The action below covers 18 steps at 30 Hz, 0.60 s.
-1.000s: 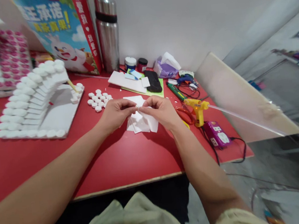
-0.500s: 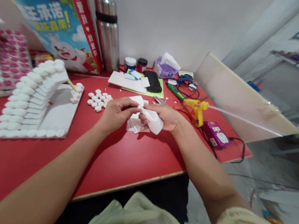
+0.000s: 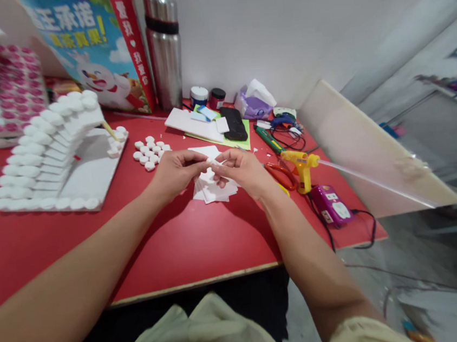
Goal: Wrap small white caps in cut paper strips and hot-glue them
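My left hand [image 3: 175, 172] and my right hand [image 3: 245, 172] meet over the table, fingertips together. Between them they pinch a small white piece of paper [image 3: 212, 162], mostly covered by the fingers. Directly beneath lies a loose stack of white paper sheets [image 3: 217, 195]. Left of my left hand is a group of small white round pieces [image 3: 151, 153]. Farther left stands a white stepped model [image 3: 43, 160], edged with similar rounded white pieces.
On the red table [image 3: 203, 244], a yellow glue gun [image 3: 302, 168], orange-handled tool [image 3: 281, 175] and purple power socket box [image 3: 332, 206] lie to the right. Behind are a black case [image 3: 234, 124], a tissue pack [image 3: 254, 103] and a steel flask [image 3: 165, 52]. A pale board [image 3: 365, 151] leans at right.
The white sheet that hung from my right hand no longer shows spread out; only a small white bit is visible at the fingertips. My right hand has turned, with its back more upward.
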Each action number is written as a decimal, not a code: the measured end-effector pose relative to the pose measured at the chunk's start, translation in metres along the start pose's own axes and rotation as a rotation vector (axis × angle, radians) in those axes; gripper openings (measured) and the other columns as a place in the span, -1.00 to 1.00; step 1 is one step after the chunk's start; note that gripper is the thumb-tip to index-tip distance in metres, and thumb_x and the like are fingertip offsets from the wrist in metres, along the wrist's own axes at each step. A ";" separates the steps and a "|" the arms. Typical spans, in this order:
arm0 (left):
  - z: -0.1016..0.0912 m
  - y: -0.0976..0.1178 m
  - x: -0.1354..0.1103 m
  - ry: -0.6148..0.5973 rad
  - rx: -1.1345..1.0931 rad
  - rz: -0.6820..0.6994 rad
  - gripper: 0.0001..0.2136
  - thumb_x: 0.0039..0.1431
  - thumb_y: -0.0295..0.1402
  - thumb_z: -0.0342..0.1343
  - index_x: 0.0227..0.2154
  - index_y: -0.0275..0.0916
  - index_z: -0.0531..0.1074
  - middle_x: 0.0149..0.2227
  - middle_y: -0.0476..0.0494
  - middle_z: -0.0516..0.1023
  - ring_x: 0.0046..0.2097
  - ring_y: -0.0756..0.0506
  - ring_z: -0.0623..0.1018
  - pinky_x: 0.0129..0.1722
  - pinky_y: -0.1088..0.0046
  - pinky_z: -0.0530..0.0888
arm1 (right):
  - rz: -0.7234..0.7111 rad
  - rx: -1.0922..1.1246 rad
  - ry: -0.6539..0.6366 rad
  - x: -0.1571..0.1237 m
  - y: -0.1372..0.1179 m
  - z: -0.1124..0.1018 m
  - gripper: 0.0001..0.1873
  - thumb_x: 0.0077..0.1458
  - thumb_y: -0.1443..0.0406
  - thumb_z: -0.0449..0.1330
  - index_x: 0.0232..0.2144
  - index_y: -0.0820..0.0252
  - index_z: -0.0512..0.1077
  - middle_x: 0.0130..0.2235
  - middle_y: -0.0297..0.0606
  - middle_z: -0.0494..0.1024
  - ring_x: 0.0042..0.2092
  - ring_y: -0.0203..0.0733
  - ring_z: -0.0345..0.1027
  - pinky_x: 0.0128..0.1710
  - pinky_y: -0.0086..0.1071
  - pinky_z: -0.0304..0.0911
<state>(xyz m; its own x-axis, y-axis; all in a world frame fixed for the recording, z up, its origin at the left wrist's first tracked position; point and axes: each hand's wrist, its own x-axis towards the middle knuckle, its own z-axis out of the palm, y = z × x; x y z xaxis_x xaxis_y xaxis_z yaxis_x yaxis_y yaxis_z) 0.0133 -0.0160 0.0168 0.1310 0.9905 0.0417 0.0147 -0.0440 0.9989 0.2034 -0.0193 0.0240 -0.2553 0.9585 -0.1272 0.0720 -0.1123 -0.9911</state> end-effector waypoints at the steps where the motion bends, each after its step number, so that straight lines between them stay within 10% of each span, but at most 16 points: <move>1: 0.000 0.000 0.000 0.008 -0.014 -0.016 -0.82 -0.07 -0.30 0.39 -0.43 -0.31 0.65 -0.59 -0.03 0.50 -0.58 0.06 0.30 -0.57 0.50 0.20 | -0.005 -0.017 0.022 -0.001 -0.001 0.002 -0.51 -0.13 0.05 0.58 -0.31 0.20 0.49 -0.46 -0.31 0.65 -0.52 -0.29 0.47 -0.46 -0.41 0.36; 11: 0.003 -0.003 0.000 0.051 -0.121 -0.060 -0.81 -0.15 -0.32 0.44 -0.47 -0.31 0.63 -0.60 -0.01 0.48 -0.58 0.08 0.31 -0.58 0.51 0.19 | -0.186 -0.107 0.147 0.001 0.002 0.012 -0.53 -0.13 -0.04 0.55 -0.46 0.18 0.52 -0.42 -0.30 0.61 -0.42 -0.28 0.48 -0.37 -0.37 0.45; 18: 0.002 -0.003 0.002 0.058 -0.072 0.009 -0.89 -0.09 -0.37 0.38 -0.44 -0.28 0.66 -0.56 -0.04 0.55 -0.54 0.06 0.35 -0.52 0.49 0.29 | 0.123 0.263 0.047 0.005 0.004 0.007 -0.55 -0.18 0.02 0.58 -0.44 0.18 0.52 -0.46 -0.40 0.50 -0.48 -0.37 0.31 -0.45 -0.43 0.34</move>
<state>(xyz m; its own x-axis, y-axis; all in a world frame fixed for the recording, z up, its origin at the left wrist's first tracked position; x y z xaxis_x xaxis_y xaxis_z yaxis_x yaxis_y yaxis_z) 0.0152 -0.0144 0.0138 0.0736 0.9961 0.0493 -0.0574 -0.0451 0.9973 0.1959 -0.0168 0.0188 -0.2149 0.9438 -0.2510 -0.1541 -0.2865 -0.9456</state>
